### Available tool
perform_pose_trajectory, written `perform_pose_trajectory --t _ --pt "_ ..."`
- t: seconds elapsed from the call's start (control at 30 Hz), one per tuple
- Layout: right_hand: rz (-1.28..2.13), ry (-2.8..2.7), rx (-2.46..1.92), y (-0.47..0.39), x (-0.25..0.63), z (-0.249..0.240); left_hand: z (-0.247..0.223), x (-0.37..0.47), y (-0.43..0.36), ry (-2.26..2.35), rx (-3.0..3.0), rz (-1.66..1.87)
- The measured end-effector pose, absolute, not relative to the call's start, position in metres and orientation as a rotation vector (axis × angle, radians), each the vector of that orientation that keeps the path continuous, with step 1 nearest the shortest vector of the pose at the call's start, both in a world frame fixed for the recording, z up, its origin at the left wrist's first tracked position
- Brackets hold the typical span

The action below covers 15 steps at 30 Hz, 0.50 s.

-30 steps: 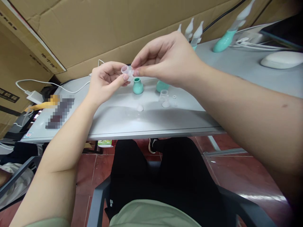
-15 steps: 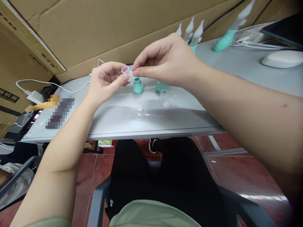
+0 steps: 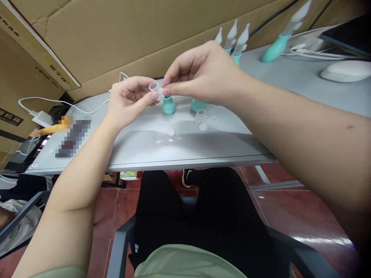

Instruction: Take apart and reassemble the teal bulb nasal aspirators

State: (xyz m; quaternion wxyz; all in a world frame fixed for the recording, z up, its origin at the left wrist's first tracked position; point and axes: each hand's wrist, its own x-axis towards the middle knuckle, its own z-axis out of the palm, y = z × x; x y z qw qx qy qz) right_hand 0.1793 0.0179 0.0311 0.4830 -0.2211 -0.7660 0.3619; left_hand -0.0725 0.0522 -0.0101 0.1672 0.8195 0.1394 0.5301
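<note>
My left hand [image 3: 130, 96] holds a short clear plastic tube [image 3: 154, 86] between thumb and fingers, its round open end tilted up. Against the side of this tube, the thumb and forefinger of my right hand [image 3: 199, 75] are pinched together; any small piece between them is hidden. Just below the fingertips a teal squeeze bulb [image 3: 169, 106] stands upright with its mouth open. A second teal bulb [image 3: 198, 105] is partly covered by my right hand. Near it lie another clear tube [image 3: 200, 116], a white rounded piece [image 3: 203, 126] and a small ring-like part [image 3: 213, 117].
Another whitish piece [image 3: 171, 131] lies on the grey table [image 3: 139, 150]. Several assembled nasal aspirators [image 3: 242, 40] stand at the back, one larger-looking aspirator [image 3: 276, 48] further right. A white mouse [image 3: 346, 72] is at right; a charger with cable [image 3: 43, 119] is at left. Cardboard [image 3: 130, 34] walls the back.
Both hands stay in nearly the same place around the clear tube. The right fingertips shift very slightly against its side. The parts on the table have not moved.
</note>
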Motion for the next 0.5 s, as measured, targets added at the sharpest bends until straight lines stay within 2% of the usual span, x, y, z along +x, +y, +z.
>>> perform_pose_trajectory --t 0.5 --pt "0.947 -1.913 -0.619 0.0227 0.1826 0.0292 -0.0086 -0.071 0.0455 0.293 2.316 1.473"
